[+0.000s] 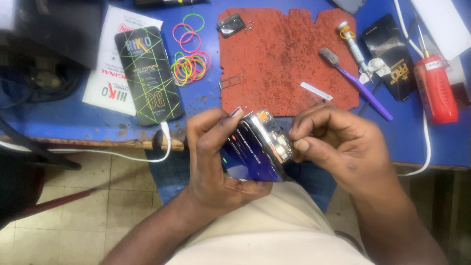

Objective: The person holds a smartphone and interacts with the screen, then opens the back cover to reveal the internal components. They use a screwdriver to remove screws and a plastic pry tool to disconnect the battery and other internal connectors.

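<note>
Head view: blue tabletop (pixel 73 122) with a red mat (pixel 284 59); phone (pixel 257 147) sits in front of its near edge, over the lap, back off, boards bare. Left hand (pixel 216 157) wraps the phone's lower body; right hand (pixel 333 145) pinches narrow at the top corner. Likely light, stiff, slick glass, fragile inside, so grip by the edges. Whatever the right fingertips (pixel 300 145) hold is too small to see; the screen side is hidden.

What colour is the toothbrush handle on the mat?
Purple, seen in the head view: the toothbrush lies across the red mat's right edge.
</note>
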